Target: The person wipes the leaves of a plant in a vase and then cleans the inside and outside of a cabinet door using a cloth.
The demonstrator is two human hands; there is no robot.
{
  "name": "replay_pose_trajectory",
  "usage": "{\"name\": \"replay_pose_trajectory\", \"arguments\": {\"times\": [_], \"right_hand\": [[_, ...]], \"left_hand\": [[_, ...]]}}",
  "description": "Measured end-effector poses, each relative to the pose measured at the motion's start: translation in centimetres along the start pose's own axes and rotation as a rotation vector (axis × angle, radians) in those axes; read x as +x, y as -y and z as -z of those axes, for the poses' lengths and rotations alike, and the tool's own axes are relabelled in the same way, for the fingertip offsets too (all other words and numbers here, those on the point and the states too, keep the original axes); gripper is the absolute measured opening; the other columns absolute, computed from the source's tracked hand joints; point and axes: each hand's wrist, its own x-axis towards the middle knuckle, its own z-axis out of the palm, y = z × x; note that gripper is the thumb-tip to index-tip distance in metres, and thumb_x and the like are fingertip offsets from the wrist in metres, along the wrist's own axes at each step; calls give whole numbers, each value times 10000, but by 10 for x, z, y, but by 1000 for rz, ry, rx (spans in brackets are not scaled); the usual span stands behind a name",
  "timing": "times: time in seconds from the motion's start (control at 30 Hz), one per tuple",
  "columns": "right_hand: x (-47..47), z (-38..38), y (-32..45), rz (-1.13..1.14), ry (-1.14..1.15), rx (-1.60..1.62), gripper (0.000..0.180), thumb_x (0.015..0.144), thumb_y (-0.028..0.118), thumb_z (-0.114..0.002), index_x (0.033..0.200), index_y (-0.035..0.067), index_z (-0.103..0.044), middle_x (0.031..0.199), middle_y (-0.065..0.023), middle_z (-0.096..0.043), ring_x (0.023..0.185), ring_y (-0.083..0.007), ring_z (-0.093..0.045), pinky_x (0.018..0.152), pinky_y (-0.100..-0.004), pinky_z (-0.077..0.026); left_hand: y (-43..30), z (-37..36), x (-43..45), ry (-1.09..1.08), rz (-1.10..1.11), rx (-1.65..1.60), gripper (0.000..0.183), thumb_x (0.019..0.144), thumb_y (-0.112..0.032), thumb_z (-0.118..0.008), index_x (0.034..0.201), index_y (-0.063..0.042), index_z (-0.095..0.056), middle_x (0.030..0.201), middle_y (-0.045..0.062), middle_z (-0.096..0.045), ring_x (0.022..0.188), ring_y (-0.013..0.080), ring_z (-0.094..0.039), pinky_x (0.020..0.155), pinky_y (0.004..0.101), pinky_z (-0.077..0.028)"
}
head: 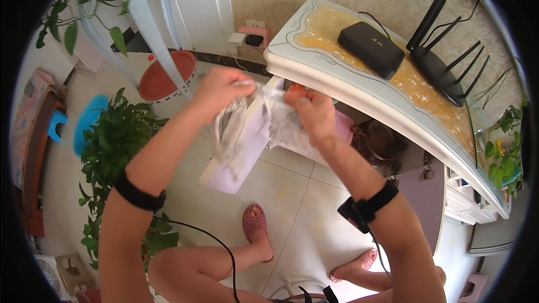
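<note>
My left hand point(219, 92) pinches one end of a crumpled, sheer whitish cloth point(284, 120) with cord-like strands hanging from it. My right hand point(313, 111) grips the other end, so the top edge is drawn out between my two hands. A loose loop dangles below the left fingers. The cloth is blurred, and I cannot tell whether it is a pouch. Just behind it stands the open lilac door point(248, 151) of a white cabinet. Something orange-red point(297, 88) shows behind my right fingers, mostly hidden.
On the cabinet top point(290, 46) lie a black 4K box point(370, 48) and a black router point(438, 75) with raised antennas. A pink container point(344, 125) and a dark round vessel point(374, 139) sit inside. Another cabinet door point(417, 202) stands open at right. Leafy plants point(120, 134) crowd the left.
</note>
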Motion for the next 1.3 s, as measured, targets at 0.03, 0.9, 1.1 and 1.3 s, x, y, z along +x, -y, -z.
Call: {"name": "replay_pose_trajectory", "arguments": {"times": [0.03,0.9,1.1,1.3], "right_hand": [[14,0,-2,6,-18,29,139,788,127,-702,858,7,-702,800,-53,-681,702,-98,-587,643,-268,-475],[32,-16,-10,42,-253,570,143,799,63,-693,918,-11,-664,877,-68,-655,763,-142,-598,728,-287,-497],[-39,-29,-27,-102,9,240,269,760,261,-741,787,-3,-702,553,-63,-581,481,-106,-454,491,-303,-405],[-121,-26,-16,0,134,196,249,763,260,-732,811,17,-706,655,-133,-638,574,-153,-546,608,-298,-473]], "left_hand": [[-3,-2,16,7,7,-7,243,809,-149,-714,974,25,-674,849,67,-680,742,95,-611,647,246,-488],[-6,-27,57,-16,19,-252,252,876,-165,-648,1029,35,-659,917,53,-678,776,84,-602,699,214,-466],[9,10,-24,27,10,151,127,873,-90,-622,937,5,-679,777,-9,-648,682,34,-535,603,201,-422],[-16,21,-127,-47,40,265,54,824,-38,-661,843,12,-669,762,20,-648,676,74,-565,605,218,-445]]}}
